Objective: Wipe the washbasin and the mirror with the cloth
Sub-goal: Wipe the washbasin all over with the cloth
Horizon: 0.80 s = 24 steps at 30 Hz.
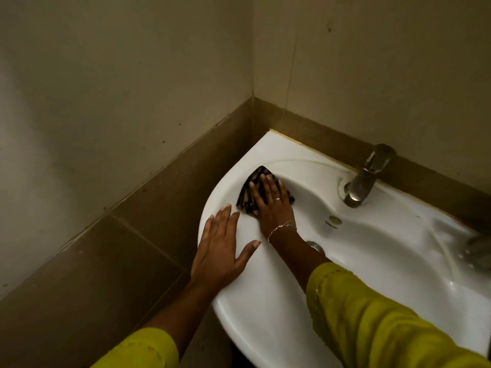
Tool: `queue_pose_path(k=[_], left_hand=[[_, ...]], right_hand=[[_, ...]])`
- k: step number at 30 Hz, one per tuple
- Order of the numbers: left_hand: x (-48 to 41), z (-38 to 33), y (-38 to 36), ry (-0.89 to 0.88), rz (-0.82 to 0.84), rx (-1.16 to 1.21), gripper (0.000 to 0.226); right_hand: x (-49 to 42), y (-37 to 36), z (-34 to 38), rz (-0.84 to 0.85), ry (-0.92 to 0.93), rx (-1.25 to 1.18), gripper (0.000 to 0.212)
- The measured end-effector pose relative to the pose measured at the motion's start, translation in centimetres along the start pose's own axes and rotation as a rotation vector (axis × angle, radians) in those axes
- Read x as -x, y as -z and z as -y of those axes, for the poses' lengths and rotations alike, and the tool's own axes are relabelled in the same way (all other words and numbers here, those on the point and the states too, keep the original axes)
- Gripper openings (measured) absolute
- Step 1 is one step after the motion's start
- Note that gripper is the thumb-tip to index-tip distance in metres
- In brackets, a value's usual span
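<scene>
A white washbasin [279, 152] is fixed to the wall in a corner. A dark patterned cloth [248, 193] lies on its left rim. My right hand [272, 201] presses flat on the cloth, fingers spread, with a ring and a bracelet on it. My left hand [221, 248] rests flat on the basin's left front rim, fingers apart, holding nothing. The mirror is out of view.
A metal tap [368, 176] stands at the back of the basin. The drain [316, 247] shows partly behind my right wrist. A dark object [478, 251] sits at the basin's right edge. Beige walls with brown tiles close in on the left and behind.
</scene>
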<state>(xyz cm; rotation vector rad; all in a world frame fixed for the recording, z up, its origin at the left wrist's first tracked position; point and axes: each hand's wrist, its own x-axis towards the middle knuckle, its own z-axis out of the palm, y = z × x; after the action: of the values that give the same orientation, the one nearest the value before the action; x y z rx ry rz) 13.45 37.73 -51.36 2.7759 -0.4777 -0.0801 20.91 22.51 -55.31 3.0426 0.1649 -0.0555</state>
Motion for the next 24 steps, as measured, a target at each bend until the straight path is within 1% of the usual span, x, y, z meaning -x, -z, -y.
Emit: queue_pose_path(k=[3, 5, 7, 9, 10, 12, 14, 15, 17, 20, 22, 24], left_hand=[[0.0, 0.0, -0.1, -0.015, -0.029, 0.016, 0.097], [0.0, 0.1, -0.3, -0.018, -0.043, 0.026, 0.104], [0.0, 0.1, -0.4, -0.036, -0.070, 0.025, 0.106], [0.0, 0.1, -0.3, -0.041, -0.056, 0.026, 0.107], [0.0, 0.1, -0.3, -0.039, -0.039, 0.021, 0.108], [-0.1, 0.1, -0.2, -0.042, -0.005, 0.007, 0.103], [-0.1, 0.1, -0.1, -0.054, 0.008, -0.007, 0.097], [-0.1, 0.2, -0.1, -0.058, 0.008, -0.011, 0.097], [-0.1, 0.2, -0.3, -0.059, -0.007, -0.004, 0.099], [-0.1, 0.2, -0.3, -0.046, -0.052, 0.018, 0.113], [0.0, 0.2, -0.4, -0.049, -0.062, 0.026, 0.119], [-0.1, 0.3, -0.5, -0.049, -0.071, 0.009, 0.120]], right_hand=[[1.3, -0.8, 0.3, 0.107, -0.134, -0.098, 0.082], [2.1, -1.7, 0.1, 0.156, -0.096, -0.205, 0.076], [2.9, -2.6, 0.0, 0.260, -0.039, -0.328, 0.067], [3.9, -2.8, 0.1, 0.307, 0.020, -0.380, 0.064], [4.5, -3.1, 0.2, 0.330, 0.053, -0.392, 0.069], [5.8, -3.2, 0.4, 0.340, 0.102, -0.493, 0.094], [7.3, -3.1, 0.6, 0.350, 0.149, -0.609, 0.091], [8.0, -2.9, 0.7, 0.354, 0.170, -0.656, 0.094], [9.4, -3.0, 0.5, 0.376, 0.216, -0.710, 0.108], [11.5, -3.9, -0.1, 0.391, 0.303, -0.705, 0.097], [12.9, -4.4, -0.6, 0.397, 0.355, -0.703, 0.104], [14.4, -4.7, -1.5, 0.423, 0.384, -0.707, 0.104]])
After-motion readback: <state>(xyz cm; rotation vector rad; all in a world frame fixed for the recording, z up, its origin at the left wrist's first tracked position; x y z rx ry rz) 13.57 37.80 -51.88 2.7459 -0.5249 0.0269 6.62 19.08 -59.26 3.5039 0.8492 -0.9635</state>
